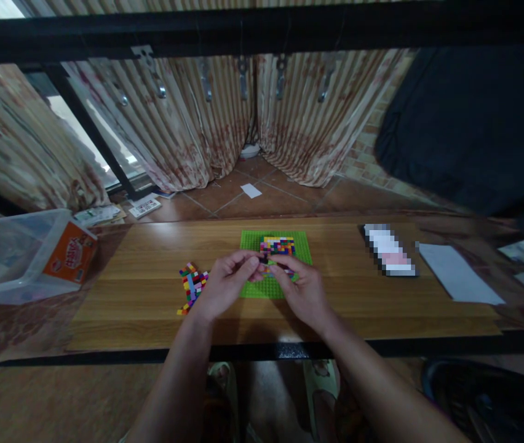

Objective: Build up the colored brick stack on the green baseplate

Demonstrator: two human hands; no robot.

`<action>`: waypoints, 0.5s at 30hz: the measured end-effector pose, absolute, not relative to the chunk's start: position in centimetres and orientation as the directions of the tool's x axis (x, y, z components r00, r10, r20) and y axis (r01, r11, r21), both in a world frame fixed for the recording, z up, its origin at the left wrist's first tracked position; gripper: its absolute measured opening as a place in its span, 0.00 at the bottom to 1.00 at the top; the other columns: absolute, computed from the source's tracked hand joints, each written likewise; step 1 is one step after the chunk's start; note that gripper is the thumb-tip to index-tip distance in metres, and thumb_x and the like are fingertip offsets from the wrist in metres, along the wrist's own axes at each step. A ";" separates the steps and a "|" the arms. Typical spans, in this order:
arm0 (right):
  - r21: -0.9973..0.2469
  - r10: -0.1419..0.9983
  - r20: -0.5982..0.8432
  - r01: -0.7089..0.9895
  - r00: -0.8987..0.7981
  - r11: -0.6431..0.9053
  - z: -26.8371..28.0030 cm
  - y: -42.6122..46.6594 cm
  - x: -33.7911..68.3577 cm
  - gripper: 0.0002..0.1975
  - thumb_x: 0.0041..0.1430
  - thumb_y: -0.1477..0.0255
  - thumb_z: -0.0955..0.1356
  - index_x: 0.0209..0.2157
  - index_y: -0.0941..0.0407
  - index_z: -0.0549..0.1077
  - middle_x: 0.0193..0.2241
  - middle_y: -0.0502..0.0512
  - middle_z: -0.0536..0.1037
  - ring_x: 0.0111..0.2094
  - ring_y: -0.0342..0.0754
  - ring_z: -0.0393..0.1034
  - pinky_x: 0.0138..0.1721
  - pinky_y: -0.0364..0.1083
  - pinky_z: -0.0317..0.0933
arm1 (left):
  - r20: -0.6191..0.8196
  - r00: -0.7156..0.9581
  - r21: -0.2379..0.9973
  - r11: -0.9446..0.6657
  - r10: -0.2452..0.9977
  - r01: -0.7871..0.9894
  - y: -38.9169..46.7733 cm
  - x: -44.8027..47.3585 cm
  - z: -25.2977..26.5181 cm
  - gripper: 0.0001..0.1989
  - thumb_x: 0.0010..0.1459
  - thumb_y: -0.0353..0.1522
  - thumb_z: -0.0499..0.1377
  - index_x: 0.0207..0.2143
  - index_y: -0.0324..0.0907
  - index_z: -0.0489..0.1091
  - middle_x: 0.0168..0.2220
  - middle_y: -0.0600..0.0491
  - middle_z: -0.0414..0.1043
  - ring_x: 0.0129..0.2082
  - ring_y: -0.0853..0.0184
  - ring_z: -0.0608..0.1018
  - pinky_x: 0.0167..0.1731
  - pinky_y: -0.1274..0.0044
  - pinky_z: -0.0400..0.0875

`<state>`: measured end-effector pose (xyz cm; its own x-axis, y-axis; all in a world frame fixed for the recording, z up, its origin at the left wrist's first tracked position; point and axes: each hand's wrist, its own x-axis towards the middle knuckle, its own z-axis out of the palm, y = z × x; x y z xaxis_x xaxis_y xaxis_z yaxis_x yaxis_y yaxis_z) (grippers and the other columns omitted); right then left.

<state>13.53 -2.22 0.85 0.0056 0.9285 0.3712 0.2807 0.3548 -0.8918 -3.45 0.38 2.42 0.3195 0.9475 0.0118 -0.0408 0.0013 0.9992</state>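
Observation:
A green studded baseplate (250, 289) lies on the wooden table, with a block of multicoloured toy bricks (278, 245) built on its far part. Both of my hands meet just above the plate. The thumb and fingers of my left hand (232, 277) pinch a small dark toy brick (263, 259). From the other side, my right hand (302, 289) has its thumb and forefinger closed at the same spot; what it grips is too small and covered to make out. A pile of loose bricks (191, 284) lies left of my left wrist.
A clear plastic bin (17, 258) with an orange label stands at the left. On the right lie a phone (389, 249), its screen blurred, and a white sheet (458, 272). A dark metal bar (262, 27) with hooks crosses above the table (146, 320); curtains hang behind.

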 end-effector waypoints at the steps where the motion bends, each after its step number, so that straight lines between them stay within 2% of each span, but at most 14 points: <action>1: -0.934 0.948 0.315 0.196 0.049 0.300 0.9 -2.2 13.4 0.09 0.61 0.64 0.68 0.39 0.50 0.79 0.36 0.52 0.83 0.37 0.49 0.76 0.41 0.48 0.67 | 0.014 0.332 0.998 0.009 0.943 -0.067 0.3 -3.3 2.5 0.17 0.56 0.43 0.64 0.40 0.39 0.75 0.33 0.51 0.78 0.30 0.70 0.77 0.35 0.77 0.72; 4: -0.988 0.986 0.147 -0.043 0.084 0.151 0.8 -1.9 13.2 0.10 0.55 0.61 0.71 0.33 0.52 0.79 0.26 0.49 0.81 0.28 0.46 0.73 0.33 0.45 0.66 | 0.034 0.363 0.994 0.007 0.931 -0.111 0.1 -2.9 2.6 0.15 0.54 0.40 0.66 0.38 0.39 0.75 0.32 0.51 0.78 0.31 0.70 0.77 0.36 0.77 0.72; 7: -0.983 0.999 0.031 -0.178 0.040 0.038 1.0 -1.6 13.2 0.12 0.51 0.59 0.74 0.29 0.54 0.79 0.22 0.49 0.78 0.25 0.43 0.70 0.30 0.44 0.64 | 0.016 0.350 0.994 0.025 0.937 -0.111 0.1 -2.4 2.8 0.12 0.54 0.39 0.66 0.34 0.38 0.74 0.28 0.54 0.75 0.28 0.72 0.75 0.34 0.78 0.70; 11: -0.964 0.998 -0.051 -0.264 0.034 -0.041 1.2 -1.7 13.5 0.14 0.48 0.57 0.75 0.26 0.54 0.78 0.21 0.48 0.77 0.23 0.41 0.67 0.28 0.42 0.62 | -0.039 0.369 0.992 0.080 0.929 -0.098 0.1 -2.0 3.0 0.13 0.52 0.39 0.67 0.31 0.38 0.74 0.27 0.54 0.74 0.28 0.72 0.74 0.33 0.79 0.69; 15: -0.968 0.999 -0.046 -0.249 0.011 -0.041 1.4 -1.7 13.7 0.15 0.48 0.57 0.75 0.25 0.55 0.77 0.21 0.48 0.76 0.23 0.40 0.65 0.28 0.42 0.61 | -0.052 0.364 0.993 0.087 0.930 -0.079 0.0 -1.7 3.0 0.13 0.52 0.39 0.66 0.31 0.38 0.74 0.28 0.54 0.75 0.28 0.72 0.74 0.33 0.78 0.69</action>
